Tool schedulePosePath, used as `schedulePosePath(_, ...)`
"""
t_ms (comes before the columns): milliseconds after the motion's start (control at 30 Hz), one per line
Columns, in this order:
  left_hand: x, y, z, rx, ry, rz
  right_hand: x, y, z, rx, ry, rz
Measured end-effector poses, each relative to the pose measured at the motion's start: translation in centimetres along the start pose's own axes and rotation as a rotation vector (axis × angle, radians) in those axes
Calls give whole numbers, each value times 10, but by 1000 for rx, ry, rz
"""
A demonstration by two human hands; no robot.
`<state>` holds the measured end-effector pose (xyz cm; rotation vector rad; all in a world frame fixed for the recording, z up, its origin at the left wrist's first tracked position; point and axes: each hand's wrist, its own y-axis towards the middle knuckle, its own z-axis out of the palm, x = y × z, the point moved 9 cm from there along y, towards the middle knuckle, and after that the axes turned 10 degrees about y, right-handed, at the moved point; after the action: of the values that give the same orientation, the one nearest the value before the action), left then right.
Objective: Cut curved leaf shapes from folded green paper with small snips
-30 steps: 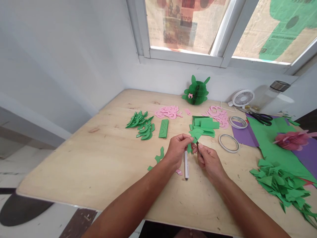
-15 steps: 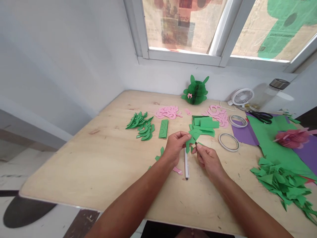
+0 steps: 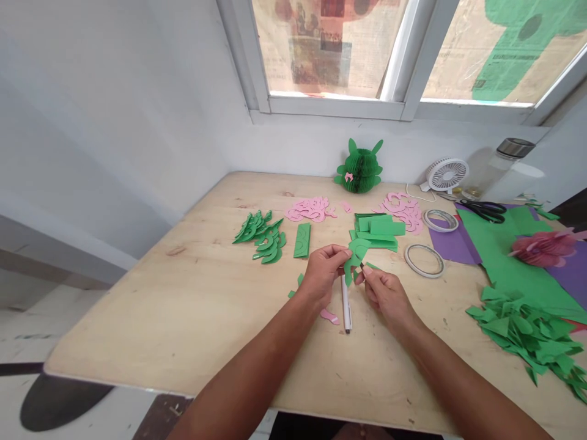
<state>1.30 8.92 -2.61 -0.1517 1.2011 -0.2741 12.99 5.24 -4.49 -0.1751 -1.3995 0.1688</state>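
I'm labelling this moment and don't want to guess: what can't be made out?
All in the head view:
Dark-tipped tool: mostly hidden by the right hand.
Green paper piece: partly covered by the left hand.
Green scraps: cut off by the right edge.
Window paper: print too small to read.

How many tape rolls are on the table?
2: one roll at the edge of the purple paper, the other roll nearer the right hand. Any stacked underneath could be hidden.
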Motion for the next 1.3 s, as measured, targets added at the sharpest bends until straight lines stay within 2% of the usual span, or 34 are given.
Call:
schedulePosePath(267, 9, 1, 3, 22, -34, -22, 2, -1, 3, 12, 32, -2)
schedulePosePath(667, 11, -2, 7, 32, -70, -21, 2, 0, 3, 18, 85, -18)
schedulePosePath(1300, 5, -5, 8, 32, -72, -6, -3, -2, 6, 33, 165, 34)
